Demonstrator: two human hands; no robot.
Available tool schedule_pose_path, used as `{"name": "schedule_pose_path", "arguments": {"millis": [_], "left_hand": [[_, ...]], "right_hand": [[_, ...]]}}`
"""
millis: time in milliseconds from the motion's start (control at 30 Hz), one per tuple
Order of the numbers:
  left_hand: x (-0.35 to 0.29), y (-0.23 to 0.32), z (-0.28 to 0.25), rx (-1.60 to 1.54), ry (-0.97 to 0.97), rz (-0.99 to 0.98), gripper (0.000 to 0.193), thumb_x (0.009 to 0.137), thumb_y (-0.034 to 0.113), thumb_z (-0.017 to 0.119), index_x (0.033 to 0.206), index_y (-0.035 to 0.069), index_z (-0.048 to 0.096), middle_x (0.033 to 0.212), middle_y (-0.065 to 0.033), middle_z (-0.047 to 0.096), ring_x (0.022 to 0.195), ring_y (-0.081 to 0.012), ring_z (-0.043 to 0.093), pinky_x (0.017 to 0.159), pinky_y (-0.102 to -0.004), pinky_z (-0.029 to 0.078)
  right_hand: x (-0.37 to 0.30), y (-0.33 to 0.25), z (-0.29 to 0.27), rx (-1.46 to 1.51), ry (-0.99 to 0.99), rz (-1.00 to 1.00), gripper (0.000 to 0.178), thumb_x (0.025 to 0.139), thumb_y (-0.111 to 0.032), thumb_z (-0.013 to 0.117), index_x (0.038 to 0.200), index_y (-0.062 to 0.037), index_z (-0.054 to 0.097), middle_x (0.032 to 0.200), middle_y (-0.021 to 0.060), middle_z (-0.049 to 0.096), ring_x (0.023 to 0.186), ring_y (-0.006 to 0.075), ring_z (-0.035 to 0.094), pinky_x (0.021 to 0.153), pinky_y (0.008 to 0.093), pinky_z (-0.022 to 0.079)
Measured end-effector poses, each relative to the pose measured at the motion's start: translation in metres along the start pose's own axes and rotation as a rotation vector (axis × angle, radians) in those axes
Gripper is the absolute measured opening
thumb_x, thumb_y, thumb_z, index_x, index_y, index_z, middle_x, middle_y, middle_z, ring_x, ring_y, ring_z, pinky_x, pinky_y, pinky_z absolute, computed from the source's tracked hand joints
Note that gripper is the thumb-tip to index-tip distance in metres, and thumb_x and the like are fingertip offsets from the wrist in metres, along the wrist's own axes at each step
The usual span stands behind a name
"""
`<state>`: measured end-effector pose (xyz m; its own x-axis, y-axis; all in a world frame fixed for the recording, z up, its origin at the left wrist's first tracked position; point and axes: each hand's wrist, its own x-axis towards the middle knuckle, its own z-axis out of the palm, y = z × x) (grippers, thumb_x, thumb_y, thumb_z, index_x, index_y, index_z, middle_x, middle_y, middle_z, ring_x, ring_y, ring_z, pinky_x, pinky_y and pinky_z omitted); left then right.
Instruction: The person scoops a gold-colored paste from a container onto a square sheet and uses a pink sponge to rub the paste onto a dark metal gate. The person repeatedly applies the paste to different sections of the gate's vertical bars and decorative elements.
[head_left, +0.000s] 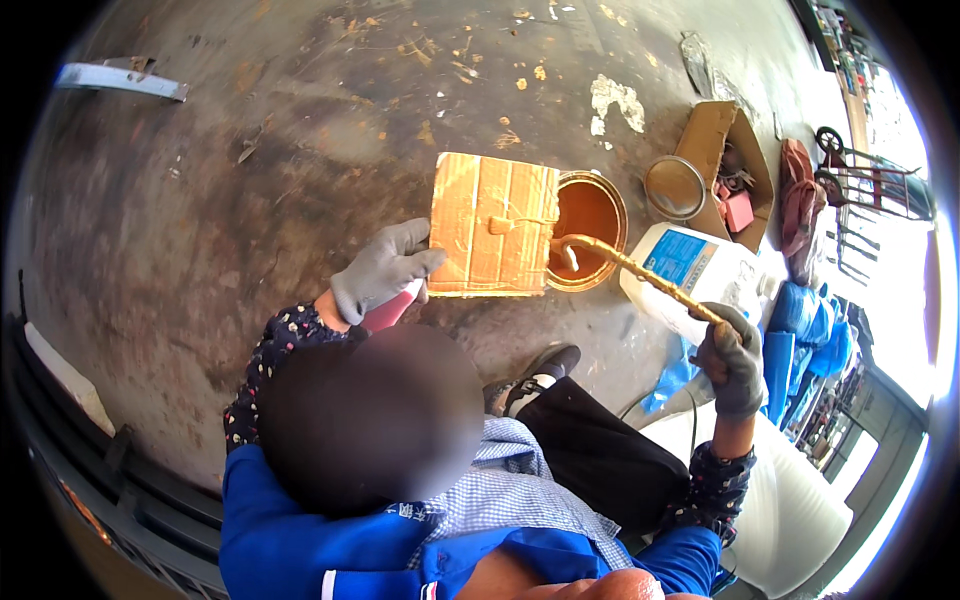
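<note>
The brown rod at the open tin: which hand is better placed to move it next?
Probably the right: the right hand holds one end of the brown rod, whose bent end shows over the open tin. The left hand is at the left edge of the flat panel, away from the rod.

A paint-spattered workshop, by the look of it
The grey floor (330, 130) is stained and flecked with orange-brown and pale spots. On it stand an open can (622, 225) coated orange-brown inside, a white jug (705, 268), a cardboard box (700, 138) of odds and ends, and a cart (882, 172) with 2 dark wheels.
</note>
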<state>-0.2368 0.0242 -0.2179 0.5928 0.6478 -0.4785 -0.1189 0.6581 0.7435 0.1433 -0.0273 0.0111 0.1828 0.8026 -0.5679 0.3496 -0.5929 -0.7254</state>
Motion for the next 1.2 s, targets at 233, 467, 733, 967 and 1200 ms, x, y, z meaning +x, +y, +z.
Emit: {"name": "schedule_pose_path", "arguments": {"millis": [233, 467, 733, 967, 1200], "left_hand": [[0.001, -0.012, 0.000, 0.006, 0.011, -0.007, 0.030, 0.097, 0.017, 0.061, 0.120, -0.001, 0.063, 0.084, -0.0019, 0.063, 0.062, -0.0078, 0.055, 0.057, -0.0257, 0.048], [0.004, -0.024, -0.005, -0.059, -0.045, 0.064, 0.052, 0.096, 0.031, 0.068, 0.133, -0.004, 0.056, 0.103, -0.0054, 0.071, 0.076, -0.0075, 0.063, 0.061, -0.0234, 0.051], [0.001, -0.008, 0.000, -0.023, -0.025, -0.006, 0.046, 0.097, 0.027, 0.067, 0.130, -0.003, 0.058, 0.088, -0.0008, 0.069, 0.059, -0.0029, 0.055, 0.053, -0.0204, 0.046], [0.002, -0.012, 0.000, -0.038, -0.017, 0.011, 0.042, 0.097, 0.024, 0.066, 0.130, -0.002, 0.059, 0.088, -0.0008, 0.069, 0.060, -0.0028, 0.055, 0.053, -0.0201, 0.046], [0.002, -0.009, -0.001, -0.040, -0.073, 0.006, 0.033, 0.099, 0.018, 0.061, 0.125, -0.002, 0.059, 0.095, -0.0048, 0.069, 0.065, -0.0075, 0.061, 0.058, -0.0236, 0.051]], "right_hand": [[0.007, -0.004, 0.040, -0.144, -0.032, 0.003, 0.060, 0.091, -0.050, 0.065, 0.118, 0.0041, 0.068, 0.061, -0.0076, 0.044, 0.053, 0.0018, 0.044, 0.059, 0.0217, 0.048], [0.004, -0.004, 0.038, -0.142, -0.017, -0.124, 0.059, 0.095, -0.048, 0.064, 0.117, 0.0068, 0.066, 0.055, -0.0067, 0.042, 0.047, 0.0010, 0.036, 0.050, 0.0198, 0.037], [-0.006, -0.005, 0.028, -0.107, 0.025, -0.140, 0.058, 0.095, -0.048, 0.065, 0.115, 0.0066, 0.065, 0.055, -0.0061, 0.044, 0.045, 0.0014, 0.036, 0.050, 0.0199, 0.037], [-0.010, -0.004, 0.025, -0.068, 0.043, -0.149, 0.057, 0.096, -0.046, 0.064, 0.115, 0.0071, 0.065, 0.054, -0.0065, 0.042, 0.045, 0.0017, 0.035, 0.050, 0.0200, 0.037], [-0.007, 0.000, 0.023, -0.056, 0.039, -0.073, 0.064, 0.092, -0.051, 0.067, 0.118, 0.0075, 0.066, 0.059, -0.0058, 0.045, 0.051, 0.0029, 0.043, 0.053, 0.0211, 0.044]]}}
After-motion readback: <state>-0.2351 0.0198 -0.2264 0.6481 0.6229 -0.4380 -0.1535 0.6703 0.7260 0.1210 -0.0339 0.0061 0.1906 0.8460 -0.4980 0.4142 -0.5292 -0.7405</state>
